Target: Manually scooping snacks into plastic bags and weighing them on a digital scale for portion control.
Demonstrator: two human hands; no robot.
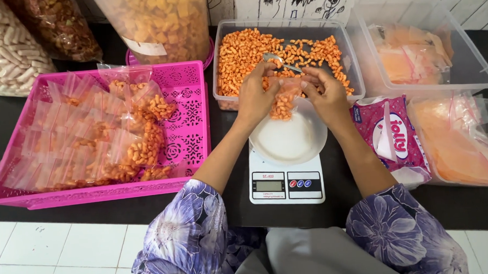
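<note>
Centre frame: left hand (255, 96) and right hand (325, 92) both pinch small clear plastic bag of orange snacks (282, 101), above white digital scale (286, 168). Many filled bags in pink plastic basket (183, 79) at left; clear tub of loose orange snacks (241, 50) half full.

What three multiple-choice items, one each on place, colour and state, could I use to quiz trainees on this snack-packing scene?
1. Where is the white bowl? A on the scale; B in the pink basket; C on the floor.
2. What colour are the snacks in the clear tub? A green; B orange; C white.
3. The small bag held by the left hand and right hand is: A empty; B partly filled; C lying in the basket.

Answers: A, the bowl rests on the scale; B, the tub's pieces are orange; B, orange pieces show inside the bag.
</note>
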